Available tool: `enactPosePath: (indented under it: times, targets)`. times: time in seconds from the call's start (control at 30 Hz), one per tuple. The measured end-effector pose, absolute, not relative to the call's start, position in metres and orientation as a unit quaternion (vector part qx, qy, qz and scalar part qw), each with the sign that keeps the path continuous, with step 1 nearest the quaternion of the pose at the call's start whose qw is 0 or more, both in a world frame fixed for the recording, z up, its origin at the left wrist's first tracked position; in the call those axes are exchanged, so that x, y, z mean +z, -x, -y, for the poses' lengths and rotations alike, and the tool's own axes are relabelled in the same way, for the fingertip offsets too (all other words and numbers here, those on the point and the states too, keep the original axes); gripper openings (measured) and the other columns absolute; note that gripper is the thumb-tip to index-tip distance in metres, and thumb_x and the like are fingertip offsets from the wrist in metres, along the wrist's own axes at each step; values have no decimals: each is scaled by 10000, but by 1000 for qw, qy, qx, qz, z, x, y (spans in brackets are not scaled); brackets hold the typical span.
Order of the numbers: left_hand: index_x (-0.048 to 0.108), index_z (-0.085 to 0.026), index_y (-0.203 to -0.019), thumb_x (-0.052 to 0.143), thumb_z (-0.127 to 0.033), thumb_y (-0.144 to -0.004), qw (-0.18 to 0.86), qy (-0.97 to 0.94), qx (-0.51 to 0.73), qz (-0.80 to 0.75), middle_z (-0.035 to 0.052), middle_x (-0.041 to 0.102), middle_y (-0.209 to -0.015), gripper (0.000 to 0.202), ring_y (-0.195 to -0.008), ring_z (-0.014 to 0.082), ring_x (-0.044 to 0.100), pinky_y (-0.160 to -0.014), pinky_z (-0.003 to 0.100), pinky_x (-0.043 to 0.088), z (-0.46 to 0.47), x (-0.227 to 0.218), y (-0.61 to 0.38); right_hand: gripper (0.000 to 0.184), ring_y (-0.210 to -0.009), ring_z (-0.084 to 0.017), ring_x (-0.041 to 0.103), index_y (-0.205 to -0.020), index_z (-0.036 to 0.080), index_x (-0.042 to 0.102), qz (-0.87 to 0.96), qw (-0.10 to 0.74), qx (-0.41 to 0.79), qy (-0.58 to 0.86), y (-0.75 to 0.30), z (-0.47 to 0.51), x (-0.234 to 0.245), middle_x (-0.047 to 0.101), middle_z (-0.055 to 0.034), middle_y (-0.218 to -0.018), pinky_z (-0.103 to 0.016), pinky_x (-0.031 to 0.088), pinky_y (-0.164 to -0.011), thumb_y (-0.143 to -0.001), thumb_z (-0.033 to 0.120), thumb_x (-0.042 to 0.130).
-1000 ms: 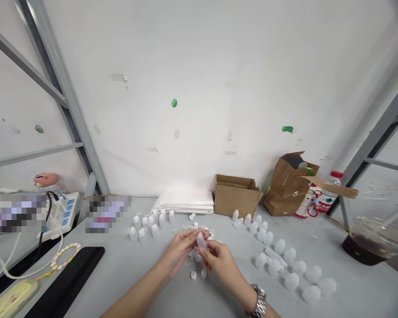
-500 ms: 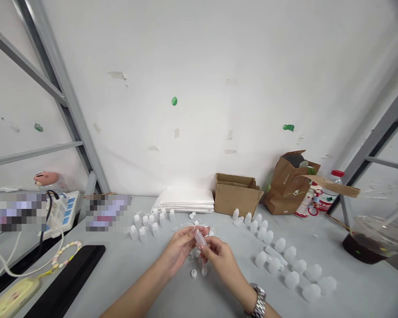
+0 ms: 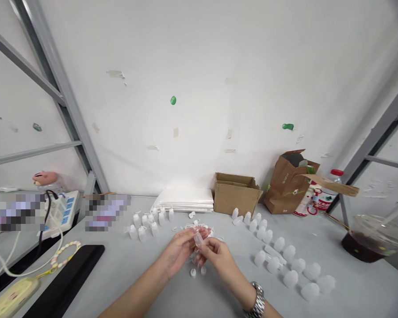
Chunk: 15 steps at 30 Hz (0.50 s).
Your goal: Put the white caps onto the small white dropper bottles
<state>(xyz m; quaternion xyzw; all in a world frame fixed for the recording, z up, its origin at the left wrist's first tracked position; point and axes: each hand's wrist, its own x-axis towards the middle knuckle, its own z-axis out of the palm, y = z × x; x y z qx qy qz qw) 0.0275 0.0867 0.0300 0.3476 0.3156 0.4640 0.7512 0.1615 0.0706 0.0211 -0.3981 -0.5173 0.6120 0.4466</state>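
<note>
1. Head view, centre bottom of the frame: the left hand (image 3: 179, 252) and right hand (image 3: 219, 258) meet over the surface (image 3: 119, 276), both grips narrow, with the fingertips closed on a clear bottle (image 3: 198, 239).
2. The clear bottle is tilted, held in the air between the hands, just above two small caps (image 3: 193, 272) lying on the surface below the hands.
3. Behind the hands lies a scatter of white plastic bits (image 3: 192, 226).
4. Left of the hands stands a cluster of white bottles (image 3: 149, 223); to the right, larger frosted bottles (image 3: 278, 256) run in rows toward the lower right.
5. A watch (image 3: 258, 300) circles the right wrist.
6. Along the wall, at centre, sit a white stack (image 3: 185, 199), a cardboard box (image 3: 235, 194) and a paper bag (image 3: 285, 187).
7. At the right edge stands a plastic cup (image 3: 368, 240) holding dark liquid.
8. At the lower left lie a black pad (image 3: 66, 280) and a beaded strap (image 3: 64, 255).
</note>
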Motion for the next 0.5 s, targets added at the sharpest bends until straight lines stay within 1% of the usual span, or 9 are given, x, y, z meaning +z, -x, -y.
enactPosePath:
  times: [0.07, 0.13, 0.23, 0.3, 0.37, 0.5]
  targets:
    - [662, -123, -923, 625, -273, -716, 751, -352, 459, -316, 122, 668, -1018, 258, -1019, 233, 570, -856, 307, 423, -87, 30, -27, 356, -499, -130, 539, -646, 154, 521, 549, 463, 535, 445, -161, -69, 19, 578, -6, -553, -246, 422, -520, -668, 497, 612]
    - [655, -129, -953, 644, -279, -700, 746, -355, 462, -322, 123, 659, -1046, 294, -1037, 233, 563, -900, 315, 399, -87, 30, -28, 303, -546, -137, 533, -652, 168, 515, 584, 474, 444, 487, -162, -67, 19, 581, -7, -586, -248, 418, -548, -705, 457, 588]
    - [654, -145, -956, 646, -311, -698, 738, -347, 472, -335, 112, 656, -1058, 306, -1025, 222, 571, -907, 311, 400, -86, 30, -31, 246, -570, -131, 501, -634, 182, 498, 625, 477, 345, 512, -165, -64, 20, 573, -1, -610, -236, 396, -560, -729, 398, 569]
    - [658, -152, -936, 633, -339, -707, 739, -342, 475, -332, 107, 659, -1047, 296, -1012, 220, 577, -904, 320, 405, -84, 30, -33, 241, -553, -125, 481, -619, 187, 478, 633, 472, 334, 515, -165, -63, 22, 554, 11, -590, -229, 383, -538, -729, 383, 566]
    - [663, -150, -915, 615, -363, -720, 739, -352, 475, -324, 108, 669, -1015, 292, -984, 222, 587, -900, 332, 406, -84, 31, -34, 252, -548, -125, 483, -611, 187, 469, 629, 465, 348, 516, -165, -62, 23, 544, 14, -570, -228, 381, -530, -733, 386, 564]
    - [674, -122, -880, 583, -377, -744, 723, -404, 462, -317, 121, 677, -961, 302, -930, 231, 598, -868, 334, 413, -83, 34, -33, 312, -510, -125, 512, -621, 179, 472, 583, 468, 445, 493, -163, -64, 24, 550, 14, -528, -233, 403, -513, -722, 456, 573]
